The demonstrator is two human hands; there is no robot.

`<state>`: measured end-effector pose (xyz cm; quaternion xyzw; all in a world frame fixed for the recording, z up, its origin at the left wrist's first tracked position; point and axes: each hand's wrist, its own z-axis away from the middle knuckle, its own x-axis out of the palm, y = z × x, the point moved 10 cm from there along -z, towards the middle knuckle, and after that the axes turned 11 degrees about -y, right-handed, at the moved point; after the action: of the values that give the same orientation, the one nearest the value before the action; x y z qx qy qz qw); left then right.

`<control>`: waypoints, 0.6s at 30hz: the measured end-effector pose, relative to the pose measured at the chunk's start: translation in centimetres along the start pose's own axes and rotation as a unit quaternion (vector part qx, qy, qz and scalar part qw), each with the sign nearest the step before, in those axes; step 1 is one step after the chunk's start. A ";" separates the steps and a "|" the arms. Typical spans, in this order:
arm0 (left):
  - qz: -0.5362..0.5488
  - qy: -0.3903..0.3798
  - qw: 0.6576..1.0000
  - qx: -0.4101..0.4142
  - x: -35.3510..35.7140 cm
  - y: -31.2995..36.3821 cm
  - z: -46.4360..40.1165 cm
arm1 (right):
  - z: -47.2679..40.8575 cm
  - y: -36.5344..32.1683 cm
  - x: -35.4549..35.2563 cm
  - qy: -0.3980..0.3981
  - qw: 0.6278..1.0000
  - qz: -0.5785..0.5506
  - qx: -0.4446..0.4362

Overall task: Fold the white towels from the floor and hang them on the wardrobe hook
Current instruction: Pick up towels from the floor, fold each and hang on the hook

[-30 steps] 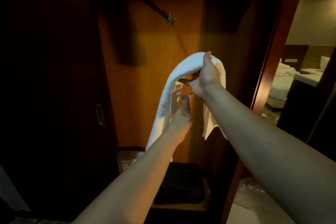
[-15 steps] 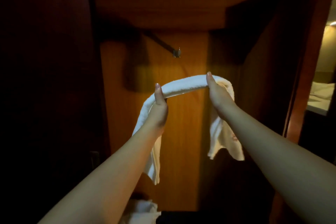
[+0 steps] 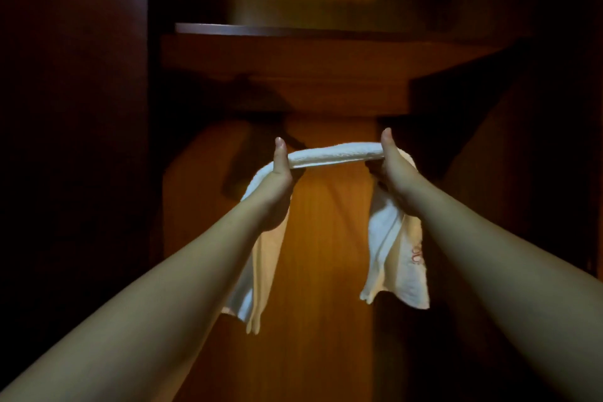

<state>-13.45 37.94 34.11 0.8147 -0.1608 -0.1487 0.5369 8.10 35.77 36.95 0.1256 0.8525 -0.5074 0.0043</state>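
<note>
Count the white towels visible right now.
1. A single folded white towel is stretched between the left hand and right hand in front of the wardrobe back panel, its ends hanging below each hand. Others may lie out of frame.

Both arms raised into the open wardrobe (image 3: 326, 271), dim warm light on the back panel. White towel (image 3: 336, 155) stretched near-horizontal between the 2 hands, middle span rolled or bunched. Left hand (image 3: 277, 179) grips the left end, thumb pointing up; right hand (image 3: 396, 170) grips the right end, thumb up too. Fingers hidden behind the cloth. Loose ends hang down under each hand; right end shows a small red embroidered mark (image 3: 417, 254), illegible. Wooden shelf (image 3: 293, 30) above the towel. Dark shape behind left thumb, too dim to identify.
</note>
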 end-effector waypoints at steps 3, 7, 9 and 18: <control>0.021 0.026 0.999 0.019 -1.0 1.3 -3.8 | -4.0 -0.1 0.9 -0.041 0.998 -0.037 0.000; 0.047 0.025 0.998 0.027 -1.8 1.9 -8.3 | -9.1 0.4 1.8 -0.088 0.993 -0.074 0.011; 0.037 0.033 0.998 0.035 -2.4 1.9 -10.8 | -11.7 1.2 2.0 -0.098 0.991 -0.089 0.021; 0.057 0.081 0.994 0.035 -6.1 -1.5 -20.6 | -21.9 6.9 4.0 -0.141 0.980 -0.131 0.055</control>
<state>-10.28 58.16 40.94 0.8318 -0.1685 -0.0457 0.5270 8.37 58.71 41.07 -0.0598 0.8234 -0.5620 0.0510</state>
